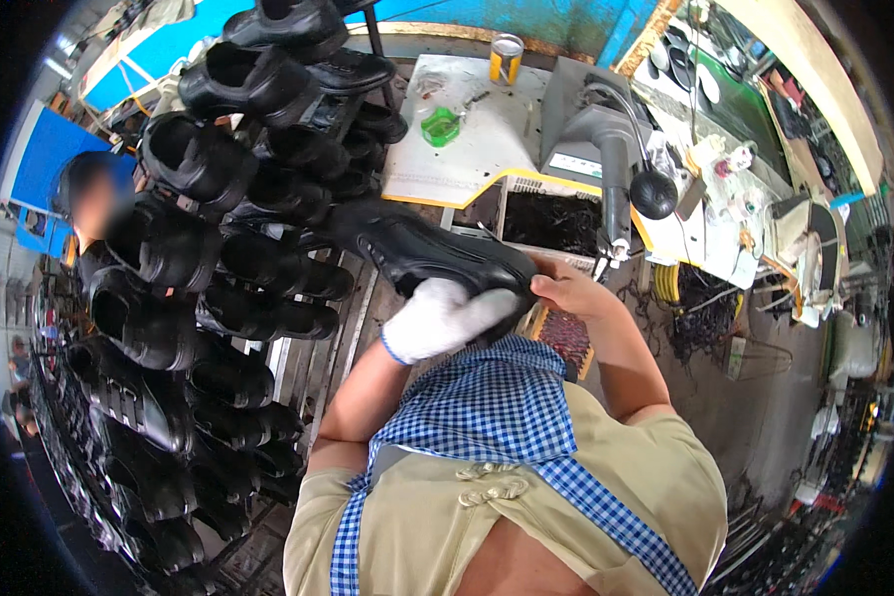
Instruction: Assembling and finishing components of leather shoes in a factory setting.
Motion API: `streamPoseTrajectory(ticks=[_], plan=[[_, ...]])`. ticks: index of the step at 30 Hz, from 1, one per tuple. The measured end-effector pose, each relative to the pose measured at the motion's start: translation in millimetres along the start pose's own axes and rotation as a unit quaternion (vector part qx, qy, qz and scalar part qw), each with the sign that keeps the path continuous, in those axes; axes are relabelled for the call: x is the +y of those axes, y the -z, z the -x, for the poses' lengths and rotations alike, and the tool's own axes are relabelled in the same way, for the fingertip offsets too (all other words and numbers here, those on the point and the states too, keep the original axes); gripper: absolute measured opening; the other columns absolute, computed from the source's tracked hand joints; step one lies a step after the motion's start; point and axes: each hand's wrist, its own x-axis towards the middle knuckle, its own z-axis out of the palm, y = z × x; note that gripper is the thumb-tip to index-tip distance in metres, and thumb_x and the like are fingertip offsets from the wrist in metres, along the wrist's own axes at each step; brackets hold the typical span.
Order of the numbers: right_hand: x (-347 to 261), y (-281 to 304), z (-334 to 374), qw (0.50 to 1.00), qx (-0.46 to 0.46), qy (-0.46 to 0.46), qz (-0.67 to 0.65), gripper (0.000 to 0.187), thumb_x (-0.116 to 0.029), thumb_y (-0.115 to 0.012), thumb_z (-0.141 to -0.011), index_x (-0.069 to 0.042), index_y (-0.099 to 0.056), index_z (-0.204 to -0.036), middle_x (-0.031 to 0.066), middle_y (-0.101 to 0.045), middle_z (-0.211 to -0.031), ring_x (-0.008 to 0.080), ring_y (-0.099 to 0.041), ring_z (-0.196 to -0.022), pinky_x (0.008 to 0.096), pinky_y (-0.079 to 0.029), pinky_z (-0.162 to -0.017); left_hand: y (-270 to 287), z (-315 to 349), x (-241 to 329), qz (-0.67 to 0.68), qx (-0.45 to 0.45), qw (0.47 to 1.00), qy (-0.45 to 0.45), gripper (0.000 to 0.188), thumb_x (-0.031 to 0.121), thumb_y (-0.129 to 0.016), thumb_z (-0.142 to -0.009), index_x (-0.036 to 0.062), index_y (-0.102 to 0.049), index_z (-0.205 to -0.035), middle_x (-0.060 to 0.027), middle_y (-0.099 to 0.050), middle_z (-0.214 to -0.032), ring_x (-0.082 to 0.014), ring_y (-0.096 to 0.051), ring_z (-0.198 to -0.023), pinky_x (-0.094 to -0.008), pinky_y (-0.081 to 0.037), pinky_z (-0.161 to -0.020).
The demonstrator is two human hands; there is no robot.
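Observation:
A black leather shoe (437, 250) is held in front of my chest, lying sideways with one end toward the rack on the left. My left hand (437, 318), in a white glove, grips the shoe from below, its fingers wrapped against the upper. At the shoe's right end, my bare right hand (571, 290) pinches the edge between thumb and fingers. Whatever lies under those right fingers is hidden. Just beyond my right hand stands a grey machine (611, 164) with a downward arm and a black ball-shaped part (653, 194).
A rack of black shoes (199, 159) fills the left side. The white worktable (467, 164) carries a green dish (441, 126) and a yellow can (506, 60). Below it, a bin (551, 221) holds dark scraps. Another person (94, 199) is at far left.

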Motion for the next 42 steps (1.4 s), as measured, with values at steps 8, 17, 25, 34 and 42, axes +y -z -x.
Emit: streamPoseTrajectory(ticks=[8,17,25,34,42], plan=[[69.6,-0.6,-13.4,0.941,-0.126,0.066,-0.308,0.071,-0.053,-0.048,-0.094,0.0,-0.041,-0.141,0.0174,-0.053,-0.136,0.0288,-0.055,-0.123,0.0436,-0.043,-0.105,3.8,8.4,64.3,-0.189,-0.015,0.978,-0.084,0.041,0.031,-0.073,-0.082,0.0023,-0.063,-0.11,-0.0184,-0.061,-0.117,-0.0334,-0.066,-0.085,-0.039,-0.054,-0.078],[93.4,0.1,-43.7,0.97,-0.073,-0.03,-0.229,0.063,-0.045,-0.049,-0.097,0.001,-0.044,-0.138,0.0183,-0.055,-0.132,0.0284,-0.055,-0.121,0.0433,-0.043,-0.105,40.9,23.9,25.7,0.239,0.466,0.85,-0.047,0.066,0.007,-0.079,-0.074,0.0007,-0.046,-0.131,-0.0101,-0.055,-0.121,-0.0195,-0.054,-0.111,-0.0342,-0.044,-0.1],[-11.4,-3.3,-44.0,0.99,0.06,0.075,0.099,0.028,-0.029,-0.05,-0.101,-0.007,-0.065,-0.108,-0.0057,-0.055,-0.079,0.002,-0.046,-0.068,0.0201,-0.036,-0.057,57.1,43.2,34.3,0.115,0.425,0.897,-0.038,0.06,0.009,-0.083,-0.071,-0.0011,-0.055,-0.122,-0.0105,-0.063,-0.112,-0.0179,-0.061,-0.101,-0.0322,-0.049,-0.092],[95.9,-2.8,-15.4,0.974,0.113,0.189,-0.049,0.04,-0.034,-0.055,-0.098,-0.006,-0.051,-0.127,0.0092,-0.066,-0.101,0.0114,-0.056,-0.062,0.0241,-0.044,-0.053,48.8,28.7,-87.9,0.531,0.541,0.651,-0.041,0.04,0.029,-0.062,-0.094,0.0064,-0.054,-0.125,-0.0084,-0.061,-0.12,-0.0231,-0.059,-0.11,-0.0398,-0.048,-0.098],[26.5,-10.8,-91.5,0.936,0.304,0.114,-0.132,0.045,-0.024,-0.07,-0.088,-0.006,-0.052,-0.125,0.0029,-0.061,-0.095,0.008,-0.053,-0.072,0.0245,-0.043,-0.059,-10.2,27.3,-89.8,0.547,0.233,0.787,0.163,0.068,0.022,-0.072,-0.075,-0.0017,-0.048,-0.134,-0.013,-0.059,-0.127,-0.0246,-0.058,-0.115,-0.0369,-0.043,-0.104]])
